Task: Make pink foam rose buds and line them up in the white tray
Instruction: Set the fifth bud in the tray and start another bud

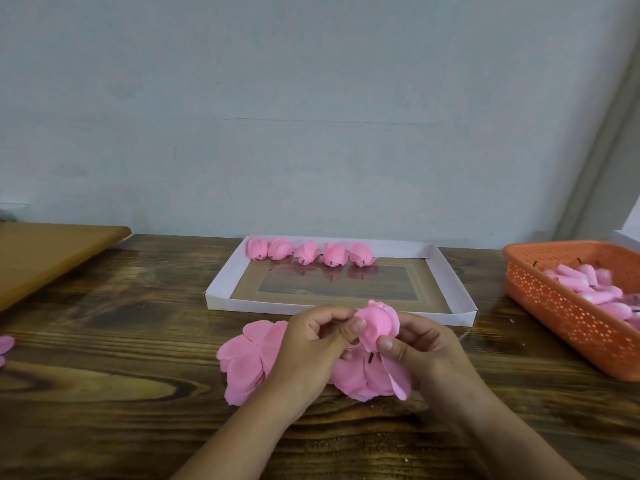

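Pinching half-wrapped bud (378, 320) near tray (453, 318), both your hands (311, 344) (420, 344) grip petals; loosen either thumb, foam likely springs open.

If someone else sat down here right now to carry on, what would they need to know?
Hands: left hand and right hand both pinch a half-wrapped rose bud above the table.
Things: loose petal sheets lie under the hands; orange basket of pink cores sits on the right.
Done: five buds lined along the far edge of the white tray.
Left: finish this bud, add it to the row, make more.
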Motion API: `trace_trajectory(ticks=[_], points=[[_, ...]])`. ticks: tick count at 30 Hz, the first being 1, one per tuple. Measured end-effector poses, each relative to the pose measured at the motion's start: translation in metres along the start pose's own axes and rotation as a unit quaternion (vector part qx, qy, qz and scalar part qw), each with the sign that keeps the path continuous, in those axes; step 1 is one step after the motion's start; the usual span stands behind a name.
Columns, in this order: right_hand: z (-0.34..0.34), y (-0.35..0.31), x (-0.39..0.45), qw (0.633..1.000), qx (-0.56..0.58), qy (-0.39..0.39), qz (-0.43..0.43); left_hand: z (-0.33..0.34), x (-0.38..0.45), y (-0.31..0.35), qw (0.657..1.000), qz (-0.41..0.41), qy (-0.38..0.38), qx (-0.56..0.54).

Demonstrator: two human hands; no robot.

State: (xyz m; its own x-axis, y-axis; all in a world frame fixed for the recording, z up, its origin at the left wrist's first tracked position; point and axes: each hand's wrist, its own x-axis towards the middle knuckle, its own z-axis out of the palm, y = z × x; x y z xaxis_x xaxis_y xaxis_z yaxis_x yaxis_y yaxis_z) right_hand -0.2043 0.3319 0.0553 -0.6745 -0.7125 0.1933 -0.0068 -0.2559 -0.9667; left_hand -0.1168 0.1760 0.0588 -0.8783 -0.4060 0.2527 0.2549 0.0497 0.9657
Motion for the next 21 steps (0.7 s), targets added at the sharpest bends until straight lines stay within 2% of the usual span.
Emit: trace_trajectory(ticks=[7, 13, 16, 21], points=[[-0.001, 0.0021, -0.0004, 1.0, -0.01, -0.013, 0.006, -0.003, 0.0039, -0.0001, 0.998, -0.028, 0.002, -0.06], [-0.003, 0.0021, 0.0003, 1.0, -0.005, -0.029, 0.009, -0.0061, 0.0032, 0.0005, 0.992, -0.081, -0.084, -0.055], [-0.0061, 0.0023, 0.002, 1.0, 0.005, -0.011, 0.026, -0.0077, 0.0024, 0.0021, 0.988, -0.094, -0.119, -0.042], [-0.0084, 0.0003, 0.0009, 0.999, -0.006, -0.039, 0.026, -0.0087, 0.0004, 0.0087, 0.981, -0.097, -0.169, -0.018]])
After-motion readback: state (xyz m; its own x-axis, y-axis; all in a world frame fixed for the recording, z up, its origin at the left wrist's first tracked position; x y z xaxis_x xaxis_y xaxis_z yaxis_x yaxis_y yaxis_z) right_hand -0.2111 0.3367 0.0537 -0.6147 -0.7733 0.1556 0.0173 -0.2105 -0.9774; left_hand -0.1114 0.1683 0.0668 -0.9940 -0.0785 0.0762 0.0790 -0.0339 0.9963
